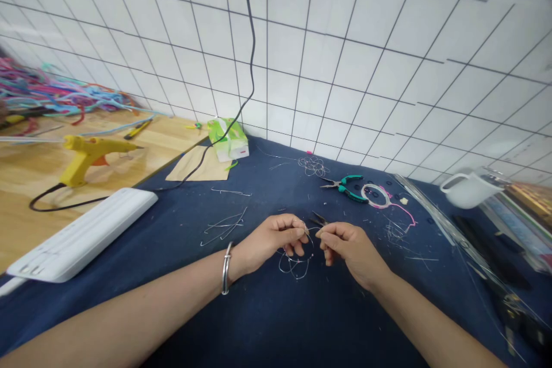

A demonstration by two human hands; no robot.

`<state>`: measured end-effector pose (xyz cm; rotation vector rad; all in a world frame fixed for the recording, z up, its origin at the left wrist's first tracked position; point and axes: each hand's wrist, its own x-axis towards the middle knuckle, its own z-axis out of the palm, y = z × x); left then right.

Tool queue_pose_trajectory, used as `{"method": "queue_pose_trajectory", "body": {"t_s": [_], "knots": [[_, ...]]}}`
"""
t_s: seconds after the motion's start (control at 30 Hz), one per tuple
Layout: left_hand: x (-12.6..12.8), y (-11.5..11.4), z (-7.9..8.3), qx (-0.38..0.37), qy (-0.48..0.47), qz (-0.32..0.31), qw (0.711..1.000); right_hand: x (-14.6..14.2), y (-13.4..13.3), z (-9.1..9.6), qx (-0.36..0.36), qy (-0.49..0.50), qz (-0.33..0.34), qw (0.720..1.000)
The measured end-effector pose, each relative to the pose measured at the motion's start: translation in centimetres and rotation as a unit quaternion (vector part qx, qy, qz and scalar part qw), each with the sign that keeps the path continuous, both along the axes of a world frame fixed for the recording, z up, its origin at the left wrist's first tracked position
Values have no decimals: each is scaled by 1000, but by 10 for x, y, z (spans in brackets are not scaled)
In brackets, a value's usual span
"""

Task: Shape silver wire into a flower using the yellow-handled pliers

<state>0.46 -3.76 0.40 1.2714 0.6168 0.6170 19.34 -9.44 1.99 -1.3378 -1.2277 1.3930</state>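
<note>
Both bare hands meet near the middle of the scene, fingertips closed: the left hand point(287, 234) pinches a thin silver wire point(314, 228) that bridges a small gap; the right hand point(351, 250) grips the same wire between thumb and fingers. Behind them rises a white gridded wall point(284, 52), a black cord point(253, 49) hanging before it; dark blue cloth point(259, 322) spreads under the hands, with a wooden tabletop point(26, 172) to the left; at its far left is a heap of coloured fuzzy strips point(60, 89); a white power strip point(86, 233) lies at left, near a yellow glue gun point(81, 161); a white mug point(472, 188) is at far right. Tan paper point(179, 171) lies on the far side, left of the hands, beside a green and white packet point(230, 144); teal-handled pliers point(344, 188) lie beyond the right hand, next to a pale ring point(379, 204); hooked wires point(223, 225) lie left of the left hand; a looped wire tangle point(313, 167) is farther off, near the wall; another looped wire piece point(295, 267) sits just below the left hand, partly hidden; a silver bangle point(226, 269) circles the left wrist; dark tool tips point(319, 218) show just beyond the fingers.
</note>
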Motion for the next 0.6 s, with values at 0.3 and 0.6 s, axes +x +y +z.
{"method": "queue_pose_trajectory", "body": {"t_s": [0.3,0.6], "knots": [[0,-1,0,-5,4,-1,1000,2,0,-1,-16,-32,44,998],[1,-2,0,-15,8,5,1000,-2,0,-7,7,-31,-6,999]]}}
